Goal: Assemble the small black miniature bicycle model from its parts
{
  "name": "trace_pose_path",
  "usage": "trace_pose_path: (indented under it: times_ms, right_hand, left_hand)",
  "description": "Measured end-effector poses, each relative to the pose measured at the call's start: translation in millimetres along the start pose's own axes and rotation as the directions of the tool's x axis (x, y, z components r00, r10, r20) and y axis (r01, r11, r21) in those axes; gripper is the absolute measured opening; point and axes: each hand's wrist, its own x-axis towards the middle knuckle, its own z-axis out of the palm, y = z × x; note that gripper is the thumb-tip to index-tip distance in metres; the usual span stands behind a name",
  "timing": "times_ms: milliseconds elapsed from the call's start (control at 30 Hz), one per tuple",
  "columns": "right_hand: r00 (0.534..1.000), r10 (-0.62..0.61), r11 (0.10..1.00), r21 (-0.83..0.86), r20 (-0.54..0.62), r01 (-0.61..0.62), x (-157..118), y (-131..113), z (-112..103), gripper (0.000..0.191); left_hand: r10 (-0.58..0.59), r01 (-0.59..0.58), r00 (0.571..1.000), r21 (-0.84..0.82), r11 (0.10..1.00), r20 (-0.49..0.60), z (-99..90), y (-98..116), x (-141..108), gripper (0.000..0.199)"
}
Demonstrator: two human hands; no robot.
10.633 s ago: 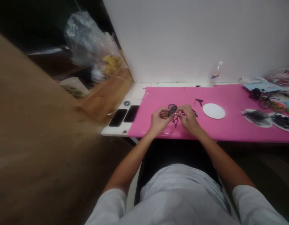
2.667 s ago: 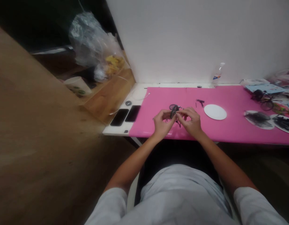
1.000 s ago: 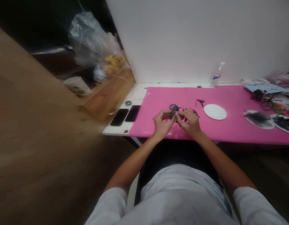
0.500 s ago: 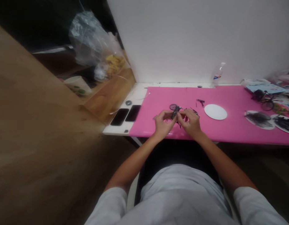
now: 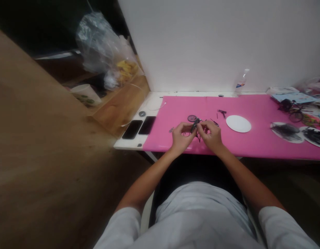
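Note:
My left hand (image 5: 182, 136) is closed, its thumb and fingers pinching a small dark miniature bicycle part (image 5: 194, 126). From the other side, the fingertips of my right hand (image 5: 211, 135) press together on the same part. Its exact shape is partly hidden by the fingers. Just beyond the hands a small spoked wheel (image 5: 192, 118) lies on the pink table cover (image 5: 180, 105). Thin dark pieces show below and between the hands. A small black piece (image 5: 222, 113) rests farther back to the right.
A white plate (image 5: 238, 123) lies right of my hands. Farther right are plates of dark parts (image 5: 286, 132) and a miniature bicycle (image 5: 296, 112). Two phones (image 5: 147, 125) lie at the left. A clear bottle (image 5: 242, 81) stands by the wall.
The dark part has turned or shifted slightly between my fingers. Both hands stay in nearly the same place, still gripping it.

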Motion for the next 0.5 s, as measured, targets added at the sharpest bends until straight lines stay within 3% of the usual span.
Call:
trace_pose_path:
  times_ms: [333,500]
  right_hand:
    - [0.999,0.032,0.999,0.037,0.034,-0.034,-0.9,4.5,0.1,0.025]
    - [0.999,-0.001,0.998,0.058,0.042,-0.002,-2.0,4.1,0.0,0.017]
  left_hand:
    - [-0.005,0.005,1.0,-0.017,1.0,-0.001,0.0,1.6,0.8,0.039]
    - [0.001,-0.001,1.0,-0.026,1.0,-0.01,-1.1,0.5,2.3,0.038]
